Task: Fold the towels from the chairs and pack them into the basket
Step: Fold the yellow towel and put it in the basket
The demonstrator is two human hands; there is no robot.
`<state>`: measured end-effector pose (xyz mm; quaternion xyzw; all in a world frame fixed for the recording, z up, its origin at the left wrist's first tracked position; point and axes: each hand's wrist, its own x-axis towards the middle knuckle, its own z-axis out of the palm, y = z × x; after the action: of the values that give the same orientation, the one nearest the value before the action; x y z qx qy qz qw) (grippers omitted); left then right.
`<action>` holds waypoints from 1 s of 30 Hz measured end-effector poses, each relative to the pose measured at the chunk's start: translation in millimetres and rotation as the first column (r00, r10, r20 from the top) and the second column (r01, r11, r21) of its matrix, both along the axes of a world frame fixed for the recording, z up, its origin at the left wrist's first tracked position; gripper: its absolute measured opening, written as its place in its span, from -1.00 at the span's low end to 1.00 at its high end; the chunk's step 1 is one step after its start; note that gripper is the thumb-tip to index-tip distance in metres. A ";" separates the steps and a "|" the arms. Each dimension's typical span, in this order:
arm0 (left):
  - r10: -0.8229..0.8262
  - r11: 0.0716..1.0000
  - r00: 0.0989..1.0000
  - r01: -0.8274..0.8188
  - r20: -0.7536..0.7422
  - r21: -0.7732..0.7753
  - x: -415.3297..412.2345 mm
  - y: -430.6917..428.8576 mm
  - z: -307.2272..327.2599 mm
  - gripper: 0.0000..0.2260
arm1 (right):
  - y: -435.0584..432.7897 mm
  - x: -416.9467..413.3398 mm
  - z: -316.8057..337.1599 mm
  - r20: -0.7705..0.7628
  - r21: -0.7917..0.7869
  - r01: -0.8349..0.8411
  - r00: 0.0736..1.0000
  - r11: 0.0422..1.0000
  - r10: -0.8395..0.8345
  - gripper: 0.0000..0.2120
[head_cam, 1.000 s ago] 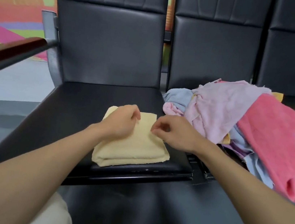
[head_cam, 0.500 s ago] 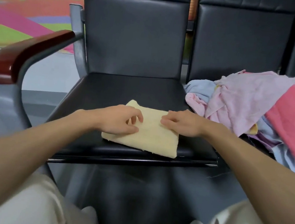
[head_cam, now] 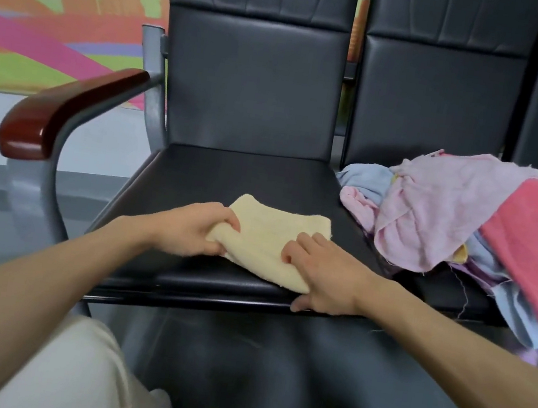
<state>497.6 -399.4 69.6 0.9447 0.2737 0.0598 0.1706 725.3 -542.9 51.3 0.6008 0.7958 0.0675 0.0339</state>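
A folded pale yellow towel [head_cam: 277,236] lies near the front edge of the black chair seat [head_cam: 230,170]. My left hand [head_cam: 194,231] grips the towel's left edge, which is lifted and bunched between its fingers and thumb. My right hand [head_cam: 323,277] holds the towel's near right corner, fingers on top and thumb down at the seat's front edge. A loose heap of towels [head_cam: 448,222], pink, lilac, light blue and coral, covers the neighbouring seat on the right. No basket is in view.
A red-brown wooden armrest [head_cam: 63,109] on a grey metal frame stands at the left of the chair. Black chair backs [head_cam: 254,77] rise behind both seats. My knees and shoes show at the bottom, over a dark grey floor.
Both hands slid toward the front of the seat. My left hand went from resting on the yellow towel to gripping and lifting its left edge; my right hand moved onto the near right corner.
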 end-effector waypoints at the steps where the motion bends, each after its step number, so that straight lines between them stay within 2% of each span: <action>1: 0.032 0.999 0.999 -0.031 0.016 -0.007 0.3 -0.8 0.8 -0.66 | 0.5 0.5 2.3 -0.061 -0.004 0.023 0.998 1.000 -0.023 -0.44; 4: 0.106 0.993 0.991 -0.100 0.087 -0.065 1.7 -5.0 5.6 -0.69 | 0.1 6.5 18.0 -0.277 -0.045 0.082 0.957 0.996 -0.091 -0.64; 6: 0.132 0.988 0.980 -0.118 0.147 -0.098 2.5 -7.6 7.7 -0.74 | -3.6 14.2 28.4 -0.423 -0.071 0.139 0.893 0.988 -0.156 -0.73; 7: 0.140 0.986 0.972 -0.118 0.189 -0.121 2.5 -8.9 8.4 -0.77 | -5.0 18.0 32.2 -0.512 -0.097 0.168 0.837 0.981 -0.194 -0.76; 9: 0.159 0.979 0.947 -0.115 0.281 -0.166 2.1 -9.9 9.4 -0.82 | -5.3 24.4 35.9 -0.700 -0.179 0.194 0.664 0.965 -0.263 -0.82; 11: 0.190 0.974 0.921 -0.133 0.339 -0.184 3.5 -11.0 10.6 -0.84 | -4.3 27.0 36.2 -0.806 -0.273 0.181 0.493 0.945 -0.328 -0.84; 13: 0.239 0.959 0.901 -0.161 0.362 -0.233 6.8 -12.3 10.7 -0.84 | -0.7 28.9 35.2 -0.832 -0.328 0.188 0.407 0.926 -0.378 -0.86; 15: 0.308 0.920 0.875 -0.174 0.373 -0.352 10.0 -10.7 8.5 -0.80 | 5.0 30.4 33.8 -0.838 -0.378 0.215 0.333 0.900 -0.431 -0.90; 18: 0.427 0.759 0.844 -0.140 0.324 -0.635 11.7 -5.6 7.2 -0.63 | 15.7 32.5 30.4 -0.819 -0.479 0.235 0.227 0.846 -0.527 -0.94; 20: 0.470 0.710 0.842 -0.182 0.265 -0.681 16.0 0.4 3.9 -0.50 | 24.2 34.7 26.8 -0.794 -0.528 0.243 0.198 0.813 -0.575 -0.92; 22: 0.521 0.716 0.814 -0.256 0.255 -0.649 23.1 4.2 0.6 -0.52 | 32.0 34.8 24.6 -0.769 -0.521 0.299 0.240 0.799 -0.592 -0.90; 23: 0.552 0.724 0.793 -0.302 0.257 -0.620 27.9 6.8 -1.0 -0.54 | 36.9 35.0 23.1 -0.747 -0.485 0.353 0.309 0.800 -0.589 -0.90; 25: 0.602 0.751 0.768 -0.450 0.220 -0.482 36.3 13.8 -3.8 -0.60 | 46.5 36.4 19.1 -0.667 -0.346 0.441 0.505 0.828 -0.548 -0.91; 27: 0.632 0.756 0.772 -0.594 0.069 -0.275 42.1 18.6 -3.7 -0.55 | 52.6 38.4 15.6 -0.526 -0.194 0.443 0.706 0.875 -0.474 -0.85; 28: 0.646 0.742 0.763 -0.637 -0.031 -0.210 44.0 21.8 -5.3 -0.42 | 54.6 39.0 14.4 -0.469 -0.152 0.411 0.770 0.899 -0.432 -0.79; 30: 0.650 0.708 0.733 -0.680 -0.202 -0.188 45.8 22.8 -6.1 -0.28 | 55.1 37.0 15.6 -0.441 -0.149 0.343 0.817 0.928 -0.373 -0.73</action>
<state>543.5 -376.6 63.5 0.7547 0.6109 0.0250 0.2378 762.3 -487.8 66.9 0.7367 0.6554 -0.1098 -0.1253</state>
